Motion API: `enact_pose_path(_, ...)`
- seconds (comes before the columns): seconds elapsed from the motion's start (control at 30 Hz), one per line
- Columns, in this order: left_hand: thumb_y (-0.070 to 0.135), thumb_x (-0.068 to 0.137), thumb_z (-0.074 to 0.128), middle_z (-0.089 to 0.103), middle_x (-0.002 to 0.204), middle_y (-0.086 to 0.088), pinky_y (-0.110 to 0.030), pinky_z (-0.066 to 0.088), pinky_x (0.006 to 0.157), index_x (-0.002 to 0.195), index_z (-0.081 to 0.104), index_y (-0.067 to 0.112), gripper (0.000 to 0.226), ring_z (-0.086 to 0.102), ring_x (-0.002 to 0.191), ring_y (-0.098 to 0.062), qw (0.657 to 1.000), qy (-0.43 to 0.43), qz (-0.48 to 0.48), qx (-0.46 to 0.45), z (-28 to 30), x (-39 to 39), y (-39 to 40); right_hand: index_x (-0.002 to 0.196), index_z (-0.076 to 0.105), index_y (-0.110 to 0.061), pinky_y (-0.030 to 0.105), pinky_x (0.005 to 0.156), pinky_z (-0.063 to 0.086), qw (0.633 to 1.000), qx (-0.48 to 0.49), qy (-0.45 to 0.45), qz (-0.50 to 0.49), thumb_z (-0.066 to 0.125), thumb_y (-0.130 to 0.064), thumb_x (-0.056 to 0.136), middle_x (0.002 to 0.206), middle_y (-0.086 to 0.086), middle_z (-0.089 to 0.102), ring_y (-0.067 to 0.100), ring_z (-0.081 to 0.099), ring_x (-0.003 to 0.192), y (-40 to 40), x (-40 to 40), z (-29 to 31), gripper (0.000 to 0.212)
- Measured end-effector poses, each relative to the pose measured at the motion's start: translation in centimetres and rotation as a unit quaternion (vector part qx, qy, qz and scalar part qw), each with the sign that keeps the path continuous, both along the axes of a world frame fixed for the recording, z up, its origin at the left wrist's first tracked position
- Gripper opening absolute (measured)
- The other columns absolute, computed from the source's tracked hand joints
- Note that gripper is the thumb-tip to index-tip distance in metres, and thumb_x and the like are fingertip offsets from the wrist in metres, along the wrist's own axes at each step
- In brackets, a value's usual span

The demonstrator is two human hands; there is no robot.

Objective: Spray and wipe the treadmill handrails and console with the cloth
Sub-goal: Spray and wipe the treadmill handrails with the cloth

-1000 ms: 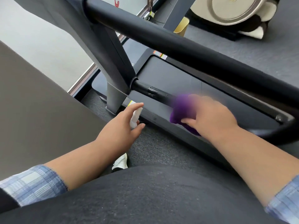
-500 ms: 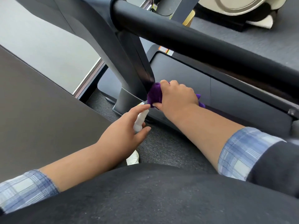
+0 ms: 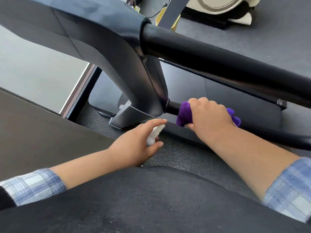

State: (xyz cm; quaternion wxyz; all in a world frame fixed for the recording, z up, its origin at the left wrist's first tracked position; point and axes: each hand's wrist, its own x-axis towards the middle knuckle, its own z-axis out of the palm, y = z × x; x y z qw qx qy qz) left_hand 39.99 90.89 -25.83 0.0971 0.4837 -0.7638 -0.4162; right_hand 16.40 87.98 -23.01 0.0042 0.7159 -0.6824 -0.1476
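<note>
Beside the treadmill's grey upright [image 3: 134, 84], the right hand [image 3: 210, 115] has its grip clamped around a bunched purple cloth [image 3: 184, 114], wrapped on the lower handrail [image 3: 172, 106] just where it leaves the upright. The left hand [image 3: 139, 140] curls around a white spray bottle [image 3: 154, 133] below the upright. Bunched so tightly, the cloth could skip the rail's underside, I'd guess. It looks soft and plush.

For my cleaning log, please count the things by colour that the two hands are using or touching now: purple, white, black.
Purple: 1, the cloth gripped by the right hand.
White: 1, the spray bottle held in the left hand.
Black: 1, the lower handrail under the cloth.
Total: 3
</note>
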Motion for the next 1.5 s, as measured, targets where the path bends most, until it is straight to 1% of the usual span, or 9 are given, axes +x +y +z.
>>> enact_pose_path(0.13, 0.035, 0.088, 0.071, 0.060, 0.094, 0.027, 0.001, 0.035, 0.077, 0.129, 0.023, 0.064, 0.069, 0.053, 0.090, 0.018, 1.000, 0.006, -0.020, -0.012, -0.1, 0.5, -1.3, 0.116, 0.047, -0.021, 0.037, 0.068, 0.035, 1.000, -0.015, -0.011, -0.008, 0.077, -0.046, 0.078, 0.108, 0.006, 0.056, 0.029, 0.061, 0.094, -1.7, 4.4, -1.4, 0.054)
enact_pose_path(0.27, 0.033, 0.089, 0.071, 0.064, 0.101, 0.020, -0.021, 0.047, 0.086, 0.130, 0.027, 0.062, 0.066, 0.057, 0.093, 0.002, 0.998, 0.012, -0.060, 0.002, 0.7, -0.8, -1.9, 0.120, 0.048, -0.019, 0.040, 0.071, 0.037, 0.999, -0.037, -0.013, -0.001, 0.074, -0.051, 0.075, 0.125, 0.008, 0.046, 0.029, 0.053, 0.101, -1.4, 4.5, -1.8, 0.062)
enact_pose_path(0.53, 0.034, 0.091, 0.068, 0.058, 0.113, 0.021, -0.033, 0.049, 0.094, 0.133, 0.029, 0.060, 0.063, 0.062, 0.105, -0.004, 0.994, 0.035, -0.107, 0.006, 1.9, -2.1, -2.8, 0.116, 0.051, -0.029, 0.038, 0.072, 0.047, 0.999, -0.019, -0.008, -0.045, 0.081, -0.058, 0.064, 0.099, -0.001, 0.057, 0.026, 0.062, 0.087, 1.1, -1.8, -0.5, 0.067)
enact_pose_path(0.67, 0.035, 0.090, 0.070, 0.060, 0.108, 0.023, -0.025, 0.048, 0.091, 0.133, 0.032, 0.059, 0.062, 0.060, 0.101, 0.002, 0.995, 0.019, -0.100, 0.004, 1.4, -0.7, -2.7, 0.106, 0.052, -0.024, 0.037, 0.068, 0.041, 0.998, -0.019, 0.006, -0.053, 0.080, -0.051, 0.064, 0.098, 0.001, 0.057, 0.027, 0.061, 0.085, 0.4, -0.2, -0.8, 0.058)
enact_pose_path(0.8, 0.032, 0.089, 0.072, 0.057, 0.097, 0.033, 0.001, 0.034, 0.078, 0.133, 0.034, 0.056, 0.063, 0.053, 0.090, 0.018, 0.997, 0.010, -0.075, -0.003, 0.6, 0.8, -2.7, 0.102, 0.050, -0.023, 0.036, 0.066, 0.031, 0.997, -0.023, 0.028, -0.067, 0.082, -0.045, 0.065, 0.097, 0.003, 0.056, 0.027, 0.060, 0.085, -0.2, 1.3, -1.5, 0.053)
enact_pose_path(0.93, 0.029, 0.089, 0.072, 0.060, 0.116, 0.024, -0.001, 0.035, 0.083, 0.139, 0.036, 0.049, 0.065, 0.056, 0.103, 0.002, 0.996, 0.000, -0.087, -0.003, 0.4, -0.3, -2.0, 0.112, 0.051, -0.022, 0.038, 0.072, 0.039, 0.998, -0.036, -0.023, -0.044, 0.071, -0.031, 0.080, 0.107, 0.005, 0.056, 0.029, 0.060, 0.095, -1.9, 4.7, -2.0, 0.039)
enact_pose_path(1.07, 0.030, 0.088, 0.071, 0.059, 0.131, 0.015, -0.028, 0.046, 0.094, 0.140, 0.034, 0.047, 0.067, 0.060, 0.109, -0.008, 0.995, 0.006, -0.098, -0.017, 0.8, -1.9, -2.0, 0.116, 0.048, -0.020, 0.040, 0.074, 0.036, 0.998, -0.025, -0.060, -0.017, 0.058, -0.025, 0.088, 0.112, 0.007, 0.054, 0.031, 0.058, 0.101, -2.7, 5.1, -2.1, 0.030)
enact_pose_path(1.27, 0.036, 0.089, 0.070, 0.060, 0.096, 0.026, -0.021, 0.047, 0.085, 0.132, 0.025, 0.061, 0.067, 0.058, 0.091, 0.008, 0.994, 0.027, -0.099, -0.023, 1.5, -2.1, -1.4, 0.105, 0.049, -0.024, 0.037, 0.067, 0.038, 0.998, -0.022, -0.060, -0.026, 0.079, -0.039, 0.069, 0.092, 0.001, 0.054, 0.027, 0.059, 0.083, 0.1, -0.4, -0.8, 0.049)
enact_pose_path(1.5, 0.041, 0.087, 0.066, 0.060, 0.100, 0.029, 0.000, 0.036, 0.081, 0.133, 0.027, 0.059, 0.063, 0.053, 0.093, 0.019, 0.993, 0.001, -0.091, -0.068, 2.0, 1.3, -0.7, 0.101, 0.048, -0.025, 0.036, 0.067, 0.036, 0.999, -0.015, -0.032, -0.035, 0.079, -0.047, 0.068, 0.095, 0.001, 0.054, 0.026, 0.058, 0.084, 0.3, -0.4, -0.3, 0.051)
